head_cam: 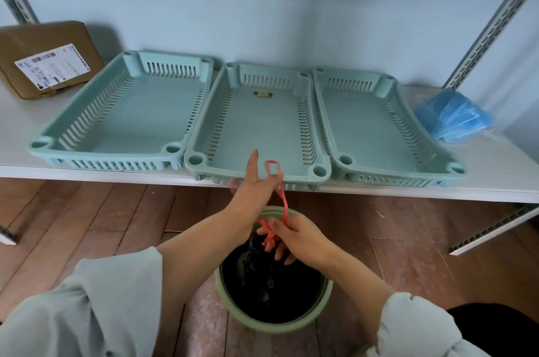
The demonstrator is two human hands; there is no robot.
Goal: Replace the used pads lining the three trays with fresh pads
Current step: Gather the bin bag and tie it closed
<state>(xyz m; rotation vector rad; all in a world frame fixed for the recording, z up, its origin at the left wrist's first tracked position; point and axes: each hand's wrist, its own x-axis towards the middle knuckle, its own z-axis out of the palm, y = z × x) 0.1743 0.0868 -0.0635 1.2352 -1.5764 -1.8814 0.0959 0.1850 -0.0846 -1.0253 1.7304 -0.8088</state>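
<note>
Three pale green slotted trays stand side by side on the white shelf: left tray (43,143), middle tray (194,159) and right tray (455,167). Their floors are bare, apart from a small label in the middle one. A stack of folded blue pads (455,116) lies at the right end of the shelf. Below the shelf edge, over a green bin (224,295) lined with a black bag, my left hand (256,184) and my right hand (294,235) both hold a pink drawstring (284,202). The string loops around my left fingers and runs down into my right hand.
A brown cardboard box (49,56) with a shipping label sits at the shelf's far left. Perforated metal uprights (493,21) frame the shelf on both sides. The floor is reddish wood planks, and a white bracket lies low on the right.
</note>
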